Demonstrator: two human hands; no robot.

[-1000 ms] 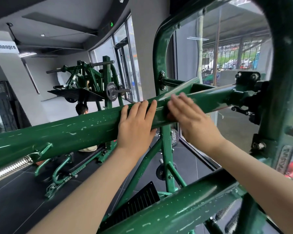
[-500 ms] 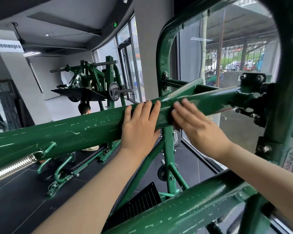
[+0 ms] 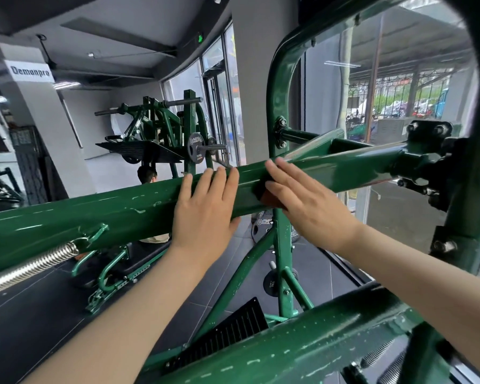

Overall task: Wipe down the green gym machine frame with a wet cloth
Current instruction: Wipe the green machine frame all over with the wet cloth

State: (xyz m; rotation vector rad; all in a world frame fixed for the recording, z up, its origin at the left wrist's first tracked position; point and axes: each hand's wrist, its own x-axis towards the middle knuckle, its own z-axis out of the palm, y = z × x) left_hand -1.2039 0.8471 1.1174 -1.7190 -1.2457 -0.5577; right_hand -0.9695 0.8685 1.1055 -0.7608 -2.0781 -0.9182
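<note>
Resting flat, fingers straight, left hand on the slanted green frame bar; just beside it, right hand pressing a reddish cloth against that bar.

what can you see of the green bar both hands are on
The bar is a thick green painted metal beam, glossy, with pale chips and scratches. It slants up from lower left to a black bolted pivot at right. A small green hook on its underside holds a steel spring. The left hand lies flat on it, fingers straight over the top. The right hand presses a dark reddish cloth, mostly hidden, against its near face.
</note>
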